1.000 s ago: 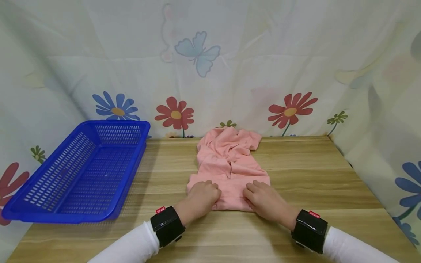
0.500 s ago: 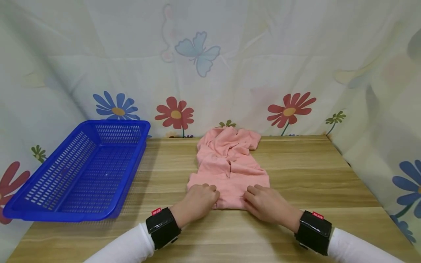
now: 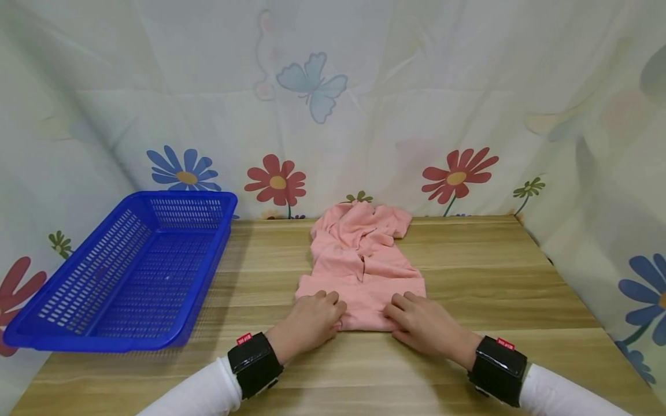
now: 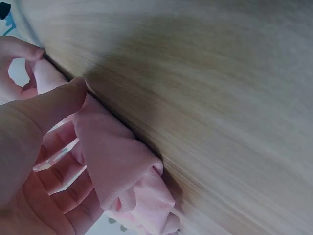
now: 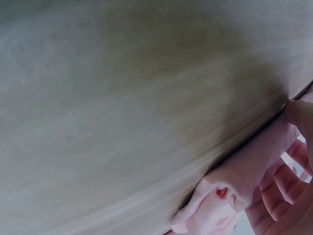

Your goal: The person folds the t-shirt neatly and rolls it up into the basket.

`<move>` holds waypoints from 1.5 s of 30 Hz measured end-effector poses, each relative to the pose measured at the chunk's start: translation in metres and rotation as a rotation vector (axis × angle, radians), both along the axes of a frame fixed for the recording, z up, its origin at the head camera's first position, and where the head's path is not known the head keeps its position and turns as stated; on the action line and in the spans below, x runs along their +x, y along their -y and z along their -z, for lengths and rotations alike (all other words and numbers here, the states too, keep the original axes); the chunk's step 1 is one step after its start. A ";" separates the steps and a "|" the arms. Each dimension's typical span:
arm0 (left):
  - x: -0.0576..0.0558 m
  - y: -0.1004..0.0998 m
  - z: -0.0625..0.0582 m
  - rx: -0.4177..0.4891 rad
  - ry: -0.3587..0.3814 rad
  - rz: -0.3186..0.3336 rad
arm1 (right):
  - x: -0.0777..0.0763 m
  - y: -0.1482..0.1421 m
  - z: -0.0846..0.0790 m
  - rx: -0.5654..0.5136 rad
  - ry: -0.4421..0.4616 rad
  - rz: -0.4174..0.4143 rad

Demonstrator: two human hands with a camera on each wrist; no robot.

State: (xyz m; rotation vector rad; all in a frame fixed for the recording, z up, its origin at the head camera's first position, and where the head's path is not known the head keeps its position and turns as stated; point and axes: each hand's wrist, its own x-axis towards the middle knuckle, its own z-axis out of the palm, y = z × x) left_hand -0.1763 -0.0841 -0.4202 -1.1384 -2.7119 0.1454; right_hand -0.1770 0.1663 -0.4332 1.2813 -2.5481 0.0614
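Note:
A pink cloth garment [image 3: 364,294] lies on the table, its near part folded into a flat band and its far part crumpled. My left hand [image 3: 314,316] grips the near edge of the band toward its left end. In the left wrist view the thumb [image 4: 63,100] lies along the folded edge and the fingers curl over the garment [image 4: 115,152]. My right hand [image 3: 424,320] holds the same edge toward the right end. The right wrist view has its thumb [image 5: 299,115] at the edge, the fingers over the folded layers [image 5: 244,171].
A blue plastic basket [image 3: 205,277] with slotted sides stands on the left of the wooden table [image 3: 489,277]. A white curtain [image 3: 374,133] printed with flowers and a butterfly hangs behind the table and on both sides.
Both hands stay on the garment's near edge. Both wrists have shifted slightly outward; the garment's near edge lies almost where it was.

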 end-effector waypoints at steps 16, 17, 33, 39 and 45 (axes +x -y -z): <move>-0.001 0.002 -0.003 0.025 -0.037 0.031 | -0.005 -0.002 0.001 -0.073 0.016 0.007; -0.001 0.003 -0.005 0.026 -0.017 0.027 | -0.005 -0.002 0.001 -0.082 0.041 0.014; -0.016 0.007 -0.015 0.094 0.368 -0.109 | -0.016 -0.003 -0.009 -0.131 0.433 0.077; -0.022 0.004 -0.015 0.142 0.331 -0.147 | -0.027 -0.003 -0.006 -0.179 0.491 0.109; -0.025 0.000 -0.012 0.078 0.183 -0.164 | -0.030 -0.001 -0.004 -0.094 0.246 0.132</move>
